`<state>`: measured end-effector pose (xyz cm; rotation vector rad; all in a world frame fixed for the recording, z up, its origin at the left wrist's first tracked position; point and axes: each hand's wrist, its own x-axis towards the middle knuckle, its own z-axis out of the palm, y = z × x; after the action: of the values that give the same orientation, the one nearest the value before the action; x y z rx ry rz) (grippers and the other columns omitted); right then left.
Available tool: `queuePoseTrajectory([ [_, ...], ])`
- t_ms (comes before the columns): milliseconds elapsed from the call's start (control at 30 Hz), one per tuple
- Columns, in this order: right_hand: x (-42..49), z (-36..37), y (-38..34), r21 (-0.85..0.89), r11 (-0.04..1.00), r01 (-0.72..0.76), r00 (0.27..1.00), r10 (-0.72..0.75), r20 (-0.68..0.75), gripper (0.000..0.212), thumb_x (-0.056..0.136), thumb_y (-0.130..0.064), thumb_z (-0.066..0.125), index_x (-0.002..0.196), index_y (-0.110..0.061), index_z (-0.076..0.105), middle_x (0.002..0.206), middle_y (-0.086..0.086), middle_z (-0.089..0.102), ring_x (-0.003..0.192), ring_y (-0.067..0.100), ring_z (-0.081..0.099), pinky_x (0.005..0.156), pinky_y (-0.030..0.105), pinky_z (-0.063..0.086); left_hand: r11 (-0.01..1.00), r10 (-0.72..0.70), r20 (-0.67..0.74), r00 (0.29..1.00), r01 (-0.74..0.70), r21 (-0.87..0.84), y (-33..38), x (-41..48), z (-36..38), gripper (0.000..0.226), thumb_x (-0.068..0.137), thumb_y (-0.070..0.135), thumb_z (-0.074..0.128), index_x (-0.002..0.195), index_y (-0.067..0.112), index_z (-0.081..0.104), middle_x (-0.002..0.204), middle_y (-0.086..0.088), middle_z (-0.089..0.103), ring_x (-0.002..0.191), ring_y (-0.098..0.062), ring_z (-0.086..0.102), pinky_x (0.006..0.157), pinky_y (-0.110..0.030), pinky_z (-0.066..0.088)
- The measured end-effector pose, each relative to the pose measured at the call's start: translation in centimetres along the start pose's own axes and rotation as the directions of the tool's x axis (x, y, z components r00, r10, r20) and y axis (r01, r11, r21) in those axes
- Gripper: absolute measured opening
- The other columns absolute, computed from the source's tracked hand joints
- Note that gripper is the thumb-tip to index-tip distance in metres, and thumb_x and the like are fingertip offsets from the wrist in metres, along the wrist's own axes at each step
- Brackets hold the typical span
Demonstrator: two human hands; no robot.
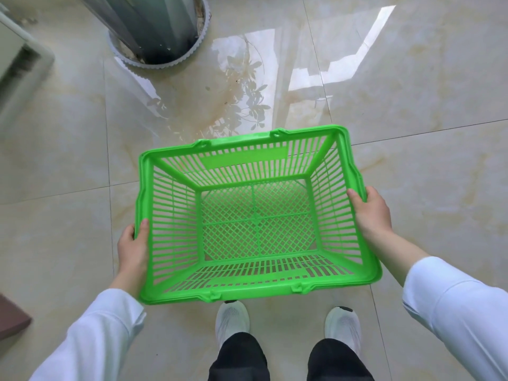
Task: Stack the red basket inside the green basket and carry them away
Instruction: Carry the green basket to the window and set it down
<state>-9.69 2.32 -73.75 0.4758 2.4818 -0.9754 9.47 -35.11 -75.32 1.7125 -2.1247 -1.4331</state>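
Note:
I hold an empty green slatted plastic basket [176,215] in front of me, above the tiled floor, its open top facing up. My left hand [133,248] grips the rim of its left short side, thumb over the edge. My right hand [369,213] grips the rim of the right short side the same way. Through the lattice bottom I see only floor. No red basket is in view.
A round grey planter [162,31] with a scalloped saucer stands on the glossy beige floor ahead at the upper left. A white unit [16,59] sits at the far left edge, a brown block [11,317] at the lower left. My white shoes [232,320] are below the basket.

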Motion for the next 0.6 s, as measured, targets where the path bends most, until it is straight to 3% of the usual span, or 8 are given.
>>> queuePoseTrajectory([
  [167, -2.4, -2.2, -2.3, 0.047, 0.999, 0.006, 1.0, -0.006, 0.001, 0.023, 0.095, -0.032, 0.049, 0.099, -0.011, 0.053, 0.088, 0.011, 0.058, 0.08, 0.027, 0.051, 0.067, 0.033, 0.034, 1.0, 0.016, -0.046, 0.999, -0.017, -0.012, 2.6, -1.9, -2.8, 0.028, 0.095, 0.032, 0.049, 0.104, 0.007, 0.057, 0.096, -0.013, 0.059, 0.09, -0.022, 0.055, 0.076, -0.032, 0.041],
  [467, -6.9, -8.5, -8.1, 0.116, 0.993, 0.037, 0.999, -0.035, -0.017, 0.017, 0.095, -0.029, 0.049, 0.094, -0.012, 0.049, 0.088, 0.012, 0.055, 0.082, 0.024, 0.05, 0.067, 0.031, 0.031, 0.994, 0.102, -0.031, 0.994, -0.102, -0.029, 11.7, -6.1, -7.8, 0.034, 0.096, 0.024, 0.048, 0.117, -0.003, 0.056, 0.103, -0.013, 0.058, 0.094, -0.019, 0.053, 0.069, -0.021, 0.037],
  [600, -7.7, -11.5, -10.5, 0.183, 0.982, 0.051, 0.998, -0.042, -0.051, 0.022, 0.095, -0.029, 0.049, 0.099, -0.008, 0.055, 0.091, 0.012, 0.058, 0.084, 0.024, 0.053, 0.07, 0.034, 0.037, 0.992, 0.121, -0.028, 0.992, -0.122, -0.04, 15.4, -6.6, -9.2, 0.037, 0.096, 0.027, 0.049, 0.115, -0.003, 0.057, 0.1, -0.012, 0.058, 0.092, -0.02, 0.054, 0.073, -0.025, 0.038],
])
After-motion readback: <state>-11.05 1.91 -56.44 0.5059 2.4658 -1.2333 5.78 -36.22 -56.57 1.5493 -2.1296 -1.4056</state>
